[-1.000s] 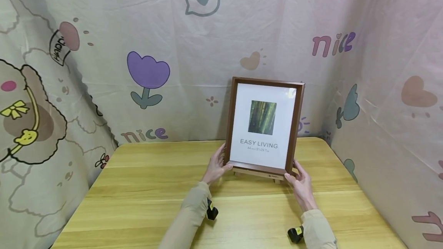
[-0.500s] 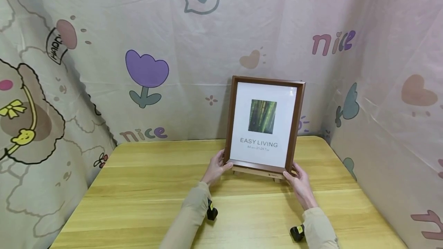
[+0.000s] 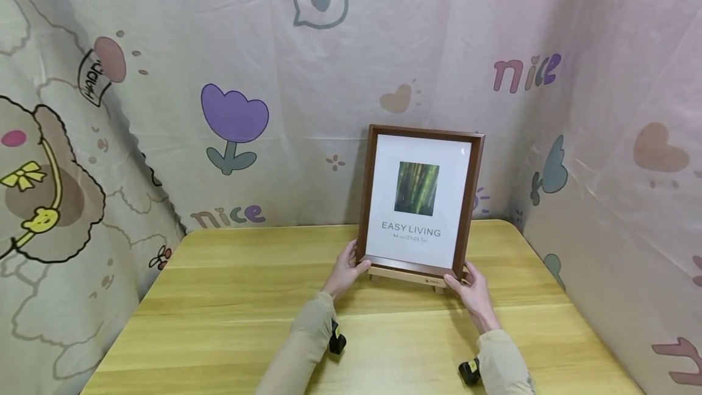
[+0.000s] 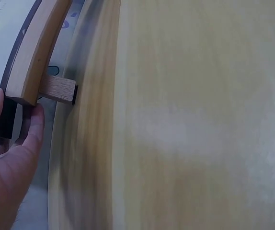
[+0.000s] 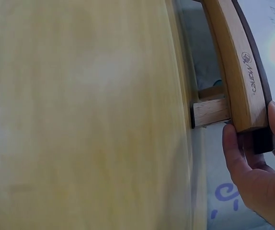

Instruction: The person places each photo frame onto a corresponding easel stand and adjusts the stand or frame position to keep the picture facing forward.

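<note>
A brown picture frame (image 3: 364,200) with a bamboo print and the words EASY LIVING leans back slightly on a small wooden easel (image 3: 406,275). My left hand (image 3: 343,270) grips the frame's lower left corner, thumb on the front and fingers behind the edge. At the lower right corner my right hand (image 3: 475,293) pinches the frame the same way. In the left wrist view the easel's ledge (image 4: 37,52) and a short leg (image 4: 58,88) show beside the fingers. The right wrist view shows the ledge (image 5: 238,67) with a printed logo, fingertips right under its end.
The pale wooden table (image 3: 230,322) spreads out in front and to the left. Behind it and on both sides hangs a patterned cloth (image 3: 307,78) with flowers, hearts and lettering. Small black cameras (image 3: 337,339) sit at both wrists.
The right thumb has slid slightly leftward along the frame's bottom edge. Both hands keep their hold, and the frame stays in place on the easel.
</note>
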Demonstrator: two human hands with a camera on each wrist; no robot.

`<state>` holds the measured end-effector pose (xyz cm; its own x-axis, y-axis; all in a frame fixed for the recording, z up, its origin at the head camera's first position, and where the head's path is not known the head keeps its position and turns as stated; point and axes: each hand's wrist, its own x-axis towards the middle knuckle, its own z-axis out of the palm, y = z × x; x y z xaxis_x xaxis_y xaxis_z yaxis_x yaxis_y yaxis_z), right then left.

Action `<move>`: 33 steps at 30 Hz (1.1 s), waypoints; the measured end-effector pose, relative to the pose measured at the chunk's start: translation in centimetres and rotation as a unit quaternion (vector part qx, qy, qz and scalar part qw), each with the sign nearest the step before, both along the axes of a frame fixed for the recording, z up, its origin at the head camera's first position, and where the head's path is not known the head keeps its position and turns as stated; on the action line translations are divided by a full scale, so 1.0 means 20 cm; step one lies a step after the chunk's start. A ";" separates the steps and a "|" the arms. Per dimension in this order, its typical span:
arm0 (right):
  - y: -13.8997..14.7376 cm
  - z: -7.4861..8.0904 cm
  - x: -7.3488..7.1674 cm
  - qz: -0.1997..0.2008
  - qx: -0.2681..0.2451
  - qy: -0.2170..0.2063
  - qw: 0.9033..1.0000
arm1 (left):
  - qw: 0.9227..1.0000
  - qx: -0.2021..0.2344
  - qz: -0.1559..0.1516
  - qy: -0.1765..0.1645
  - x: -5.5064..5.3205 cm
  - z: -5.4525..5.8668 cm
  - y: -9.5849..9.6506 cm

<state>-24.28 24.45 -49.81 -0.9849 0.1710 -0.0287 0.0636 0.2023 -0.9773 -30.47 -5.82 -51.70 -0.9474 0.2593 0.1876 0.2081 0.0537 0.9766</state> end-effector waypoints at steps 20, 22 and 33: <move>0.00 0.00 0.00 0.002 0.039 -0.007 0.999 | 0.999 -0.036 0.013 -0.002 0.01 0.01 0.00; 0.00 0.00 0.00 0.003 0.037 -0.008 0.999 | 0.999 -0.042 0.013 -0.004 0.02 0.02 0.00; -0.02 0.00 -0.01 0.006 0.036 0.000 0.999 | 0.998 -0.054 0.020 -0.001 0.04 0.02 -0.03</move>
